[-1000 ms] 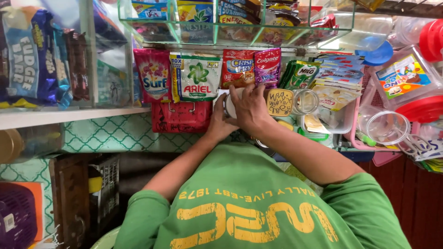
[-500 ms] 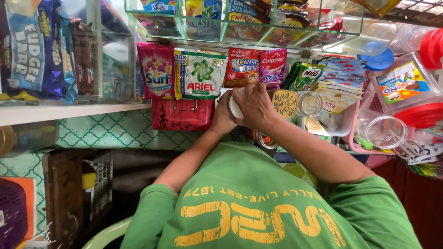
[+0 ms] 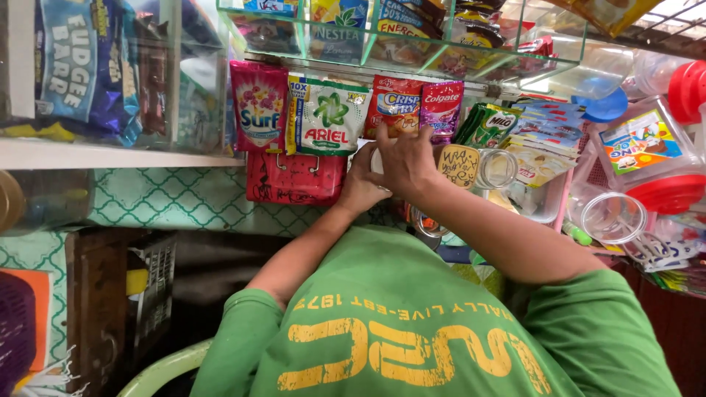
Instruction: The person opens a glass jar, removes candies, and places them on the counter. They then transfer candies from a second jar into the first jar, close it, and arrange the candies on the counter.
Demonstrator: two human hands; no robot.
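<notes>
White lid or cap [image 3: 376, 160] shows only as a sliver between our 2 hands, and that is where the work sits: at 12 o'clock from our chest, just below the hanging sachets [image 3: 327, 114]. Our right hand [image 3: 407, 163] lies curled over its top, fingers spread toward the sachets; our left hand [image 3: 359, 187] cups it from 9 o'clock. Both are closed on it, though we cannot tell what is under the white part. To do this well we judge the left should steady it while the right does the turning or pressing. We should keep elbows in, since a labelled jar [image 3: 457, 165] touches our right hand at 3 o'clock, with an open jar [image 3: 497, 168] just beyond
</notes>
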